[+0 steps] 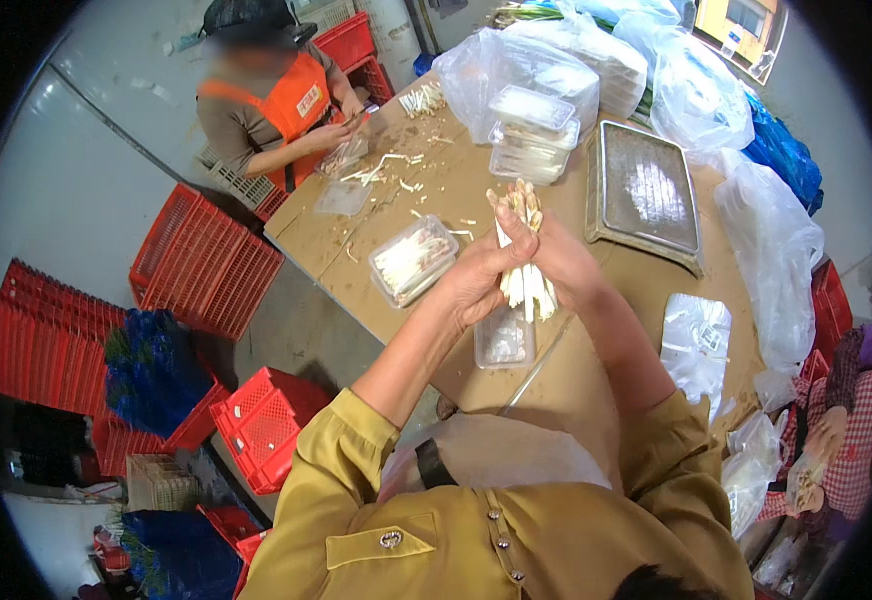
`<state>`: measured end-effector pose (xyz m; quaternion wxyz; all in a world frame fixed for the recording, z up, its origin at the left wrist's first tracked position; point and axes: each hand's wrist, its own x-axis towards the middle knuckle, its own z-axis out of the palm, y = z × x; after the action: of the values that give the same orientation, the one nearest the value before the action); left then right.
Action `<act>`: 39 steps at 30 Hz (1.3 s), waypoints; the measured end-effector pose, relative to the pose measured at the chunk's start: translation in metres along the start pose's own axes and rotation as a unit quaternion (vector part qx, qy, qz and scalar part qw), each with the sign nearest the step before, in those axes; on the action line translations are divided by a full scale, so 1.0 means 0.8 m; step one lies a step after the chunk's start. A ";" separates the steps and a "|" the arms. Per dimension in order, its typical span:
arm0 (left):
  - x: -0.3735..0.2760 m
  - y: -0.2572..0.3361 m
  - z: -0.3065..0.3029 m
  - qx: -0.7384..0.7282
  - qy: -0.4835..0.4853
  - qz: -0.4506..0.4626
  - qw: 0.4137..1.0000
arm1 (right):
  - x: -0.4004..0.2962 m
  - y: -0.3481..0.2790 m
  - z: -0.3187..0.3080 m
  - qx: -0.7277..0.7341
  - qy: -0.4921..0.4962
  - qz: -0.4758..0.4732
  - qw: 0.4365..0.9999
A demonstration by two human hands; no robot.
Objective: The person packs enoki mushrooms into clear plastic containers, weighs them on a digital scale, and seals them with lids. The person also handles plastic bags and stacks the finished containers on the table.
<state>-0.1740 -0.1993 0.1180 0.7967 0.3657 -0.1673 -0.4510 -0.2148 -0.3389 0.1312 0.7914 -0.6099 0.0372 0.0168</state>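
Between both palms I hold a bunch of pale vegetable stalks (529,289), with their brownish tips pointing away from me. My left hand (490,274) grips the bunch from the left, its thumb lying across the stalks. My right hand (565,259) closes round the right side, and its fingers are partly hidden. Just below the bunch a clear plastic tray (504,351) lies on the table, partly covered by the stalks and my left hand. To the left of my hands stands a clear plastic box (413,259) filled with similar stalks.
A scale with a metal platform (647,184) stands at right, near stacked plastic boxes (532,139) and flat plastic bags (697,341). Loose scraps (383,171) litter the cardboard-covered table (331,259). A co-worker in an orange apron (297,101) works at far left, another person (830,442) at right. Red crates (207,262) stand left.
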 end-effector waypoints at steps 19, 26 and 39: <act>-0.008 -0.025 -0.041 -0.321 0.010 0.103 0.942 | 0.010 -0.075 0.034 -0.117 -0.067 0.130 0.982; -0.008 -0.017 -0.062 -0.299 0.046 0.169 0.938 | -0.001 -0.032 0.018 -0.403 -0.057 -0.258 0.877; 0.000 -0.015 -0.006 -0.296 -0.011 0.155 0.942 | -0.049 0.006 0.053 -0.194 0.240 -0.452 0.837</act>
<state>-0.1780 -0.2009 0.1060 0.9272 0.0780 -0.0896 -0.3553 -0.2529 -0.2957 0.1401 0.5425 -0.6849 -0.0577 -0.4831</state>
